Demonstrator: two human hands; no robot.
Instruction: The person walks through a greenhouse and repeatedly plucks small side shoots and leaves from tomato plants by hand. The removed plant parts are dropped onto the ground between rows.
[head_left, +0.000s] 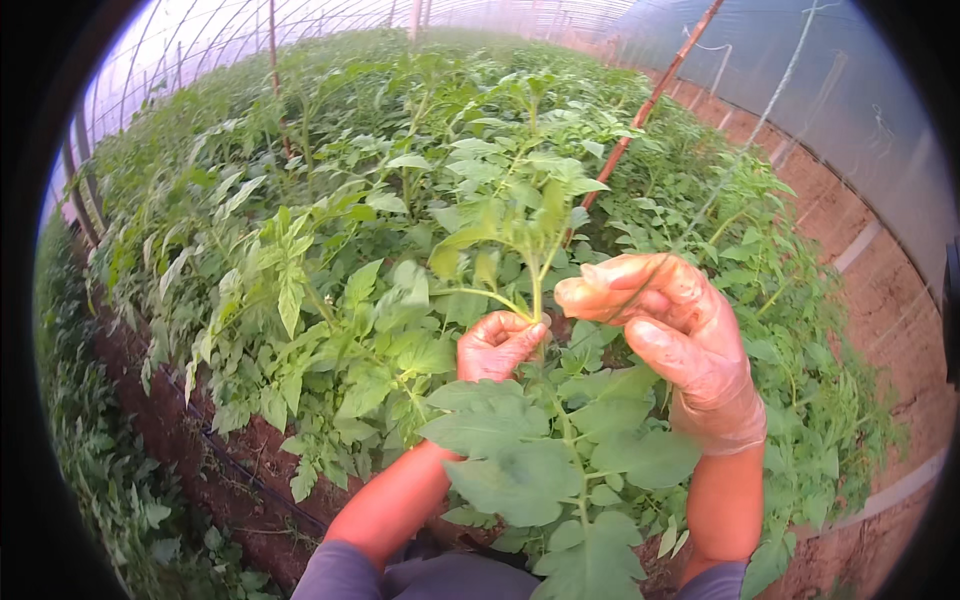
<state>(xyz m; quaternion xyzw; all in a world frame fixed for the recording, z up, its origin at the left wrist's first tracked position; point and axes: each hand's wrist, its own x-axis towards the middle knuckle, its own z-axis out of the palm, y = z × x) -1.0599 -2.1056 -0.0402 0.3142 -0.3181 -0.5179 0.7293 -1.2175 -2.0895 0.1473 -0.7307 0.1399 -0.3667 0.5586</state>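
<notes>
A tomato plant's upright stem (536, 289), with young leaves at its top, stands in front of me. My left hand (499, 346) pinches this stem between thumb and fingers just below a side branch. To the right of the stem is my right hand (679, 337), in a thin clear glove, its fingers curved and the thumb apart from them. A thin green twine (724, 180) comes down from the upper right and crosses the fingers of that hand; whether they grip it is unclear. Broad tomato leaves (517, 480) spread below both hands, nearest to me.
Dense tomato plants (315, 187) fill the bed ahead. A reddish pole (649, 105) slants up behind the right hand. Plastic greenhouse sheeting (862, 112) and a bare earth bank (885, 300) lie to the right. A dark hose (255, 480) runs along the soil at left.
</notes>
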